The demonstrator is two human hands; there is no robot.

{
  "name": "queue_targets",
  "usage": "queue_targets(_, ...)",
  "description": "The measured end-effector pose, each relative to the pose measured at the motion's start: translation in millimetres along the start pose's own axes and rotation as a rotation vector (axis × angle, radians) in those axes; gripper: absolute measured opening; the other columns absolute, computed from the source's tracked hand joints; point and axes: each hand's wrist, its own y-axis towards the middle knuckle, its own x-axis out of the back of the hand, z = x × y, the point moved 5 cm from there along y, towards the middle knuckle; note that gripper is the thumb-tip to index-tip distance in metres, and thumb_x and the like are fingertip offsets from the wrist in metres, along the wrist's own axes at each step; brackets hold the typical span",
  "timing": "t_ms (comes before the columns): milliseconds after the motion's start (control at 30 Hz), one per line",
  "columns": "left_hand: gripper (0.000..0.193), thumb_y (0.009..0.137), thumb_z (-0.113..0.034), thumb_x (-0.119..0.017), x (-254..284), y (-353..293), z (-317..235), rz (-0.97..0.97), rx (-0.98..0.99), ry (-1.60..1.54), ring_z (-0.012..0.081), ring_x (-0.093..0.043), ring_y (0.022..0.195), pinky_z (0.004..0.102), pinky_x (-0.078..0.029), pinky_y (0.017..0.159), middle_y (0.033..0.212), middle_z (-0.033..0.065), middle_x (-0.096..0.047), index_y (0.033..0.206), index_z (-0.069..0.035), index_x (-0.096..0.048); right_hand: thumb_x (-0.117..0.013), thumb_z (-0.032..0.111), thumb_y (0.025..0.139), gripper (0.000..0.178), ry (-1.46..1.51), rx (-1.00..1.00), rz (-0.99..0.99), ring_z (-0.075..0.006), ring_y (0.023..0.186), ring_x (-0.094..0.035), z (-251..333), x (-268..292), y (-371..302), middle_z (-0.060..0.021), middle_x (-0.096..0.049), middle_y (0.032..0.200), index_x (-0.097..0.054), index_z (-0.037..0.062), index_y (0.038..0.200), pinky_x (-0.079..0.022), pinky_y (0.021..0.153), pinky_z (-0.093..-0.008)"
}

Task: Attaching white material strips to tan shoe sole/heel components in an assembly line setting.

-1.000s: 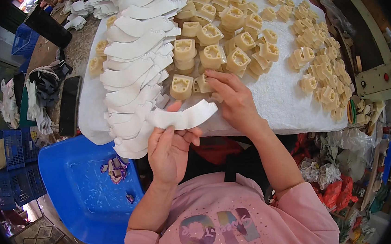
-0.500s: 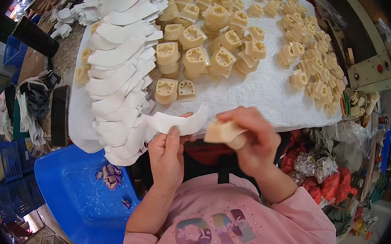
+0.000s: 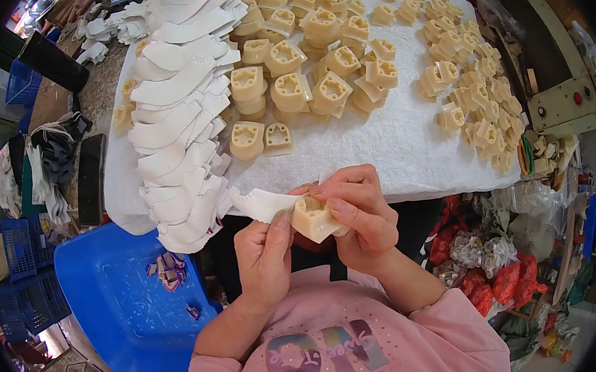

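Note:
Just off the table's front edge, my right hand (image 3: 368,222) grips a cream plastic shoe heel (image 3: 313,226), its hollow top turned up. My left hand (image 3: 264,256) pinches a curved white heel cover (image 3: 261,205) between thumb and fingers, and its fingertips touch the heel's left side. The cover runs behind the heel; how far it reaches round is hidden by my fingers. Overlapping white covers (image 3: 172,137) lie in a long row at the left of the table. Beyond my hands are many more heels (image 3: 290,91), some of them stacked.
White woven cloth (image 3: 380,157) covers the table. Smaller cream heels (image 3: 478,92) spread along its right side. A blue plastic tub (image 3: 132,321) holding purple-white scraps stands at lower left. A phone (image 3: 92,179) lies on the left bench. Red plastic bags (image 3: 519,280) are at lower right.
My right hand has brought the heel leftward to the cover and turned its hollow top up. Heel and cover now touch. My left hand has shifted slightly right.

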Motion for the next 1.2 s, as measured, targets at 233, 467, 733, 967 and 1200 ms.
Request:
queue_targets(233,0.034,0.097,-0.015,-0.039,9,-7,7,-0.046,0.001,0.263,0.0207,-0.055,0.107,0.0328,-0.043,0.093,0.118,0.0177,-0.055,0.117,0.011,-0.05,-0.068,-0.004,0.06,0.048,-0.169,0.018,0.03,-0.0258,0.076,-0.05,-1,-3,-1,-0.0087,-0.062,0.097,-0.055,0.0062,0.105,-0.038,0.069,-0.0373)
queue_targets(467,0.03,0.094,-0.01,-0.045,5,2,-20,-0.059,-0.217,0.584,0.011,-0.058,0.084,0.0221,-0.045,0.076,0.095,0.0111,-0.065,0.117,0.007,-0.055,-0.069,0.002,0.062,0.038,-0.294,0.004,0.072,-0.0209,0.075,-0.047,-3,-3,1,-0.0017,-0.063,0.09,-0.058,0.011,0.098,-0.027,0.072,-0.0398)
queue_targets(733,0.019,0.091,-0.005,-0.05,18,2,-21,-0.15,-0.271,0.688,0.0106,-0.057,0.074,0.0225,-0.045,0.068,0.087,0.0103,-0.065,0.102,0.007,-0.062,-0.062,0.006,0.057,0.025,-0.578,-0.044,0.379,-0.021,0.079,-0.048,10,-11,20,0.0005,-0.048,0.076,-0.057,0.0128,0.081,-0.024,0.073,-0.0442)
queue_targets(967,0.018,0.085,0.001,-0.057,11,1,-15,-0.087,-0.481,1.009,0.0199,-0.06,0.071,0.0271,-0.047,0.064,0.083,0.015,-0.063,0.102,0.005,-0.061,-0.061,0.006,0.056,0.021,-0.568,-0.026,0.492,-0.0207,0.075,-0.044,9,-17,12,-0.0023,-0.042,0.073,-0.051,0.0102,0.073,-0.025,0.072,-0.0434)
queue_targets(1200,0.016,0.087,-0.004,-0.058,15,-4,-15,-0.046,-0.351,0.848,0.0174,-0.056,0.075,0.0262,-0.044,0.066,0.089,0.0105,-0.061,0.101,0.004,-0.062,-0.066,0.003,0.061,0.021,-0.263,-0.166,0.4,-0.0205,0.074,-0.044,-15,-11,0,-0.0016,-0.045,0.077,-0.056,0.0099,0.078,-0.024,0.072,-0.0397)
